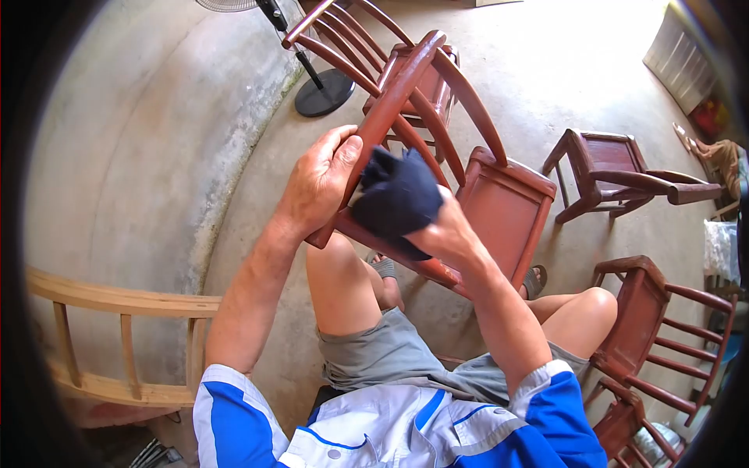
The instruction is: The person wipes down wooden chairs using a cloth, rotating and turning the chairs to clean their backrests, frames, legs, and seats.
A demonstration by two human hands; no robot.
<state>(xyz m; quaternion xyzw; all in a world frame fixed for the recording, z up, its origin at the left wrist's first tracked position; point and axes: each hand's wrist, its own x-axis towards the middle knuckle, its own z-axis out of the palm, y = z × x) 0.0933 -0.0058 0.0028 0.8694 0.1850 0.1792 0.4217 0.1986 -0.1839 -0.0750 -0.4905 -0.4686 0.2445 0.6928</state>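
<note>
Centre to 2 o'clock: smooth red-brown wooden chair (511, 209), tilted; panelled seat, curved rails. Bunched dark-navy cloth (402, 195), soft, blurred, against it. Left hand (318, 178) clasps its rail, wrist angled up toward 11; right hand (446, 230) clutches cloth, fingers hidden. Farther, 11 o'clock: black disc-shaped fan base (324, 93).

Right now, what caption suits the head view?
Left hand grips a reddish wooden chair; right hand holds a crumpled navy cloth.

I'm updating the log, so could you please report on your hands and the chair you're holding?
Left hand gripping top rail of red chair. Right hand holding dark cloth over the chair. View partly blocked: cloth hides some of the chair.
</note>
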